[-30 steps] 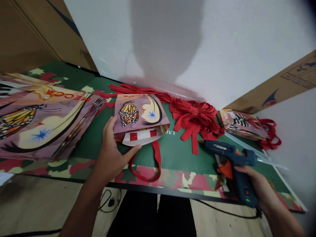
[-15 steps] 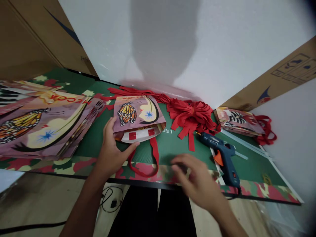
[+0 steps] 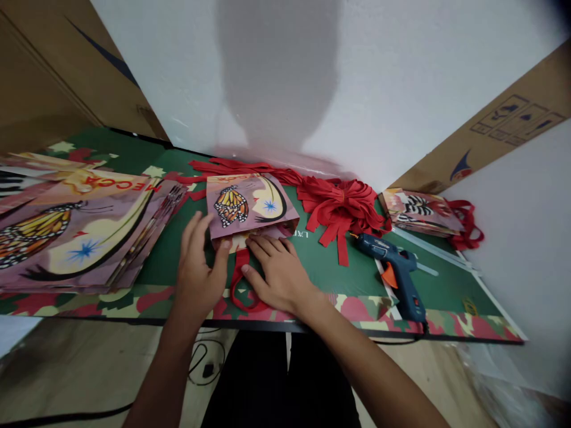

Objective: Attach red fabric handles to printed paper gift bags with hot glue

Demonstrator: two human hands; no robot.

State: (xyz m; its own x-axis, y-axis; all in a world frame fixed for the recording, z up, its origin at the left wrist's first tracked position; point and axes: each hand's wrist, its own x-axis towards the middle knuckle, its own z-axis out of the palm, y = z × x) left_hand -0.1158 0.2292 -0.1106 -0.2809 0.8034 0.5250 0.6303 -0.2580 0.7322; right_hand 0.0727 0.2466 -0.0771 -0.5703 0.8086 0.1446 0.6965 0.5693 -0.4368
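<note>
A printed paper bag with a butterfly picture lies on the green table in front of me, its mouth facing my body. A red ribbon handle loops out from that mouth toward the table's edge. My left hand rests at the bag's left corner, fingers apart, thumb at the opening. Across the mouth and part of the handle lies my right hand, flat with its fingers stretched onto the bag's lower flap. The white inner strip is covered now.
Stacked flat bags lie at left. Behind the bag is a bundle of red ribbons. To the right are a glue gun, a clear glue stick and finished bags with red handles. A white wall rises behind.
My right hand has moved left from above the table's edge onto the bag's mouth. The white inner strip with red ribbon ends has gone out of sight. The left hand stays at the corner.
</note>
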